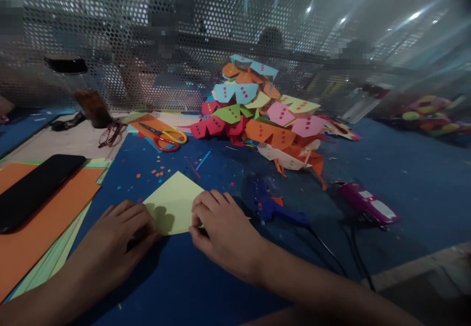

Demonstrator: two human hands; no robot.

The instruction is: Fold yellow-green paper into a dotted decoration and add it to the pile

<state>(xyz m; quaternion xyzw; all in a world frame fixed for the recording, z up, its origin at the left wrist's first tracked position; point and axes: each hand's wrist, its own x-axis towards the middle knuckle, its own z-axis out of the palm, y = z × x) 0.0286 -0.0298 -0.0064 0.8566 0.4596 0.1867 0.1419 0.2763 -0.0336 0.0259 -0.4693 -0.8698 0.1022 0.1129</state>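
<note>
A pale yellow sheet of paper (178, 201) lies on the blue tabletop (176, 267), one corner pointing away and a straight edge toward me. My left hand (127, 235) rests at its left corner, fingers curled round the paper's edge. On the right side of the sheet, my right hand (224, 232) grips it with bent fingers and the thumb below. Both hands' fingertips are partly hidden. Small orange paper bits (158, 173) are scattered just beyond the sheet.
A colourful folded-paper pile (270, 129) stands behind. Scissors (171, 139), glasses (110, 134) and a drink jar (93, 105) are back left. A black phone (40, 188) lies on orange paper (55, 223). Right are a blue glue gun (274, 208) and a purple device (368, 203) with cords.
</note>
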